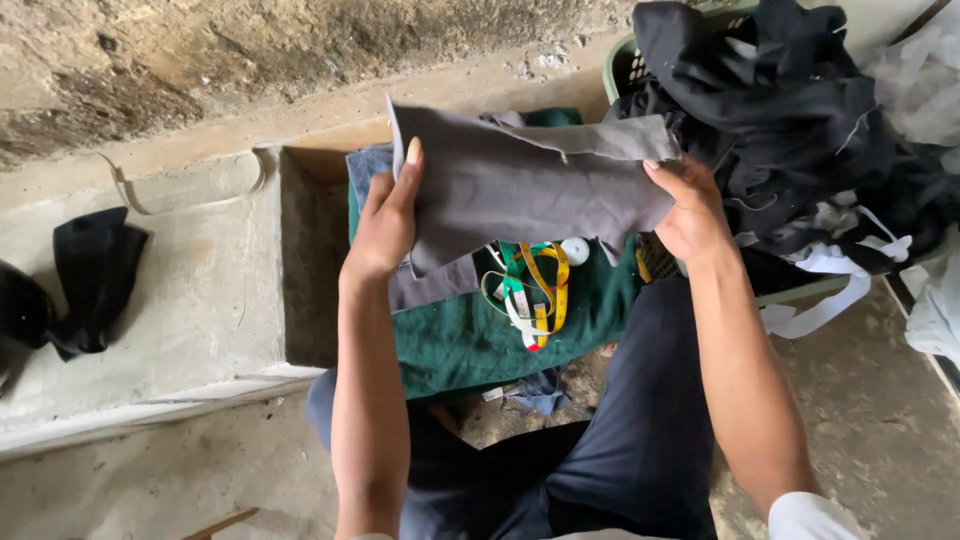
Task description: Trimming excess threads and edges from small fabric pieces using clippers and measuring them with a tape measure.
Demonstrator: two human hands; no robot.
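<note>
Both the left hand (385, 225) and right hand (688, 210) are closed on opposite ends of a grey cloth (530, 185), stretching it flat. Beneath lies a green cloth (460, 340) with a tape measure (535, 290); at two o'clock sits a basket (625, 60) of dark clothes.

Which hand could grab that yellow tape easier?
Probably the right hand. Both hands hold the grey cloth, but the tape lies on the green cloth slightly nearer the right hand, while the left hand grips the cloth's far left edge.
</note>
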